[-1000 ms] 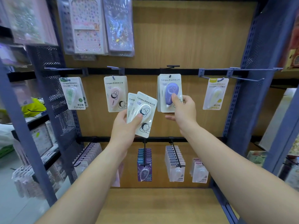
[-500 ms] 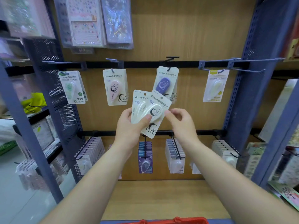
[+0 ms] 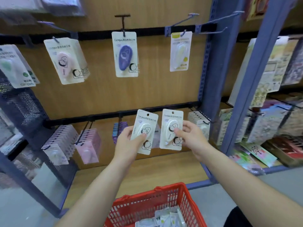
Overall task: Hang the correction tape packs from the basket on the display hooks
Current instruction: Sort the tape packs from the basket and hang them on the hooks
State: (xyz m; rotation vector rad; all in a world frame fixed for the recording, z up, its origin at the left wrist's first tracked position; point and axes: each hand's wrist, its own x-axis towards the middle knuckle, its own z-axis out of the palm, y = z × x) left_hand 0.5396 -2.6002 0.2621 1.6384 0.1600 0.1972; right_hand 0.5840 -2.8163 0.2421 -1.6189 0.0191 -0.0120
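**Two white packs, now one in each hand**

Half a second ago both white correction tape packs sat fanned together in the left hand; they have since been split and lowered. The left hand (image 3: 127, 143) now pinches one white pack (image 3: 144, 131), thumb pressed on its front and fingers behind, the card tilted a little to the right. The right hand (image 3: 191, 138) pinches the second white pack (image 3: 172, 129), thumb on the front, fingers curled round its right edge, the card held nearly upright. The two cards are just beside each other and appear not to touch.

Both packs are held in front of the lower display rail (image 3: 105, 117), where rows of packs already hang. On the far upper rail hang a green pack (image 3: 15, 68) at the left, then a pink pack (image 3: 64, 60), a purple pack (image 3: 125, 54), and a yellow pack (image 3: 180, 51). An empty hook (image 3: 211, 22) juts out to the right of the yellow one.

Near the viewer, at the bottom, a red basket (image 3: 147, 203) holds more packs. A shelf of printed paper goods (image 3: 270, 89) stands at the right.
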